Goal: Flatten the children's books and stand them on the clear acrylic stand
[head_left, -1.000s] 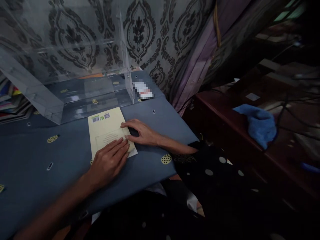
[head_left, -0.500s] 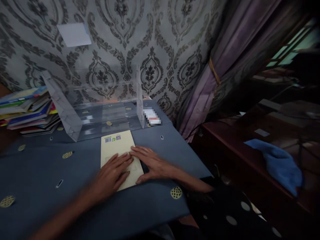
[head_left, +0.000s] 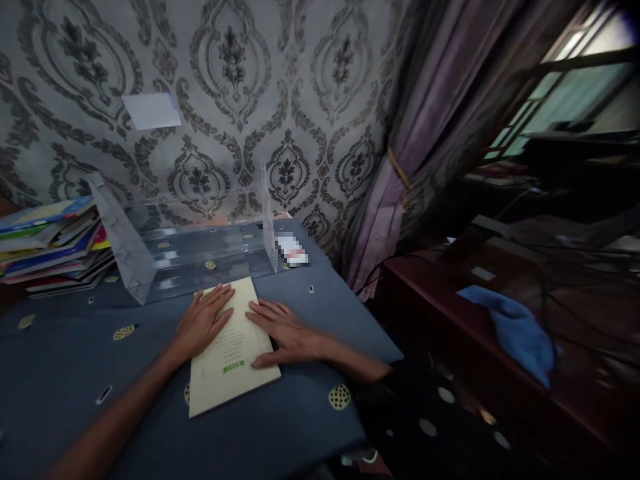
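Observation:
A thin pale-yellow book (head_left: 213, 383) lies flat on the dark blue table cover, with lines of small print and a green label on its upper face. My left hand (head_left: 204, 323) rests flat on its upper left part, fingers stretched out toward the far edge and covering that corner. On the right side lies my right hand (head_left: 285, 333), fingers spread over the book's right edge and thumb reaching onto the face. Neither hand grips the book; both press or rest on it from above.
Just beyond the book stands a clear plastic rack (head_left: 200, 247). A pile of books (head_left: 55, 247) is at the left. A blurred-out white packet (head_left: 294, 251) lies right of the rack. A blue cloth (head_left: 517, 333) hangs over reddish-brown furniture (head_left: 425, 287) on the right.
My left hand has slid up and left across the book, uncovering the print and green label. The right hand stays at the right edge. The camera view has tilted up and turned slightly right.

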The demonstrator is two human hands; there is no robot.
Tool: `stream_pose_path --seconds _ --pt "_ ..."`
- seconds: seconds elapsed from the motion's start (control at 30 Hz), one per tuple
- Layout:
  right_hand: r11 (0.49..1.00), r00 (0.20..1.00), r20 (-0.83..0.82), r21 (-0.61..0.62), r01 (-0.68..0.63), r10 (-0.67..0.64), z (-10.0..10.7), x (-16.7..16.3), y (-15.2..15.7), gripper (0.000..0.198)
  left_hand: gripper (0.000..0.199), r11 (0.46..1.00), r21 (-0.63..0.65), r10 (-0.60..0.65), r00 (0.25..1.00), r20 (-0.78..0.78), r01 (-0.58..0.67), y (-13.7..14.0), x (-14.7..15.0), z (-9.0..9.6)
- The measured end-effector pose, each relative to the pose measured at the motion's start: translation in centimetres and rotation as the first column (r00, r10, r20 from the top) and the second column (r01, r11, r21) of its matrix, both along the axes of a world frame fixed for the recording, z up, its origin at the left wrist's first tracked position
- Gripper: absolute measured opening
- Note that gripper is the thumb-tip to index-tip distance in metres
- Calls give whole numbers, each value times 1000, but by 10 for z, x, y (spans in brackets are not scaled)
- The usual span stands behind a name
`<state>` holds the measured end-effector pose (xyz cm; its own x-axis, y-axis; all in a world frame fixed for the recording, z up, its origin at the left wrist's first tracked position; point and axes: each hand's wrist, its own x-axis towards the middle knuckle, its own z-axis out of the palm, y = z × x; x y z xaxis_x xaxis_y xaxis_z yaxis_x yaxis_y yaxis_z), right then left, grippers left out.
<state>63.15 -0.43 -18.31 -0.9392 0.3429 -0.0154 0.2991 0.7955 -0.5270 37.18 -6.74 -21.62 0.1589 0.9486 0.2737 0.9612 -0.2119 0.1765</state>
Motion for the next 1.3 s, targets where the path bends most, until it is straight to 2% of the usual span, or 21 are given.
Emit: stream_pose_path --seconds 0.23,0.4,0.53,0.8,0.97,1.13,1.23,1.3 --pt "974 986 24 163 156 -162 2 -48 27 82 50 1000 14 20 1000 10 -20 0 -2 -6" --pt "943 965 -25 207 259 -260 -6 -55 22 76 51 998 38 55 998 25 -56 0 -2 -9" --pt "945 970 -23 221 240 -241 -8 -42 5 75 50 994 99 51 998 21 -53 0 -4 -15" --pt "965 983 32 202 169 -179 -4 -15 -32 77 51 993 101 67 996 -52 -62 -12 4 -21" --pt "977 990 21 167 134 -139 2 9 -63 76 50 989 134 73 995 -72 -63 -34 18 -25" --pt "994 998 -15 89 58 -57 11 50 -101 93 50 986 159 59 995 -77 -46 -61 36 -28" --pt "995 999 -41 92 -24 28 3 75 -118 105 51 983 184 40 996 -84 -24 -79 47 -30" --pt "992 996 -39 108 -70 75 -9 86 -126 104 52 982 191 30 995 -95 -11 -90 54 -33"
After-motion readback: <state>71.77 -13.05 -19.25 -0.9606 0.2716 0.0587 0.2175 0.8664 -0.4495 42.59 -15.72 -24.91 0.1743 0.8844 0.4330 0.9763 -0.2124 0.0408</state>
